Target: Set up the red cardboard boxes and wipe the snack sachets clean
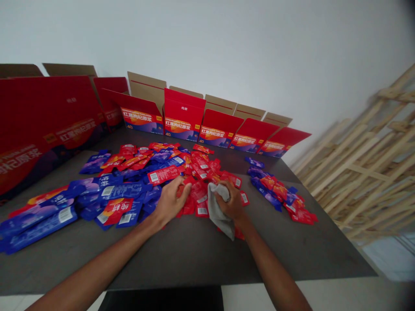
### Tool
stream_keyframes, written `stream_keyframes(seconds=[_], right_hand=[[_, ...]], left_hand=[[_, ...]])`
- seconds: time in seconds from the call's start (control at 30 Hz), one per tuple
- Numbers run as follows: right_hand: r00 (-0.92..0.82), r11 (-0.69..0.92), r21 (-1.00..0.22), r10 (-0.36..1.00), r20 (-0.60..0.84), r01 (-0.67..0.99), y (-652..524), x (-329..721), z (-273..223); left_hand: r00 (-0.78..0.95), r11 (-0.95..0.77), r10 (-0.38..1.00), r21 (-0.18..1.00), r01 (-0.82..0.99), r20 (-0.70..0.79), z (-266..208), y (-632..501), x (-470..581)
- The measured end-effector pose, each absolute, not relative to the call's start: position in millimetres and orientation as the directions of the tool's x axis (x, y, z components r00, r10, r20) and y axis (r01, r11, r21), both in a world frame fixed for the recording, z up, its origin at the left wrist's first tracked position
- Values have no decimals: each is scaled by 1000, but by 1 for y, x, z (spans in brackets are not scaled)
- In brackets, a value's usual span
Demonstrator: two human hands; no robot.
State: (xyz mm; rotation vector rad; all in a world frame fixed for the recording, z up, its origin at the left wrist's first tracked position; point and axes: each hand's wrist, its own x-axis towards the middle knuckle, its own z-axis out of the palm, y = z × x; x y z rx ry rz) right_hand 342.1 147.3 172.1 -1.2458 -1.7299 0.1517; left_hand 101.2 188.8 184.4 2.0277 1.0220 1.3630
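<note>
A crumpled grey cloth (220,211) is in my right hand (231,201), its lower corner hanging toward the table's front edge. That hand is closed on it over the right side of a heap of red sachets (201,211). My left hand (172,199) is at the front of the same heap, fingers curled in and thumb pointing right. What it holds, if anything, is hidden behind the fingers. Blue sachets (125,191) lie mixed with red ones to the left of it, some in long overlapping rows.
Open red cartons (183,114) line the back of the dark table (181,263), with larger red cartons (48,125) along the left. A smaller group of red and blue sachets (280,190) lies at the right. Wooden frames (372,164) stand beyond the right edge.
</note>
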Motion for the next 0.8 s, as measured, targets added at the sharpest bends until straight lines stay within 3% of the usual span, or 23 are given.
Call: stream_keyframes(seconds=[0.07, 0.17, 0.23, 0.33, 0.47, 0.57, 0.7, 0.8], right_hand=[[-37, 527, -555, 746, 665, 644, 143, 335, 174], [-110, 611, -518, 703, 703, 599, 139, 323, 173], [-189, 660, -480, 680, 708, 579, 138, 315, 171], [-294, 706, -431, 657, 694, 561, 137, 307, 170], [-309, 703, -395, 650, 695, 592, 136, 309, 171], [-230, 651, -413, 672, 704, 637, 135, 314, 175], [-130, 622, -419, 646, 752, 662, 134, 321, 180], [-237, 670, -324, 605, 760, 668, 132, 322, 185]], left_hand=[[55, -422, 907, 900, 112, 418, 184, 186, 106], [-10, -181, 983, 963, -199, 182, 182, 182, 117], [67, 26, 998, 921, -389, 1, 181, 180, 125], [206, 315, 949, 763, -564, -239, 181, 176, 132], [276, 451, 892, 657, -604, -359, 186, 172, 131], [420, 606, 794, 535, -588, -439, 192, 170, 129], [487, 678, 734, 461, -573, -473, 196, 170, 128], [552, 722, 691, 409, -558, -466, 196, 171, 128]])
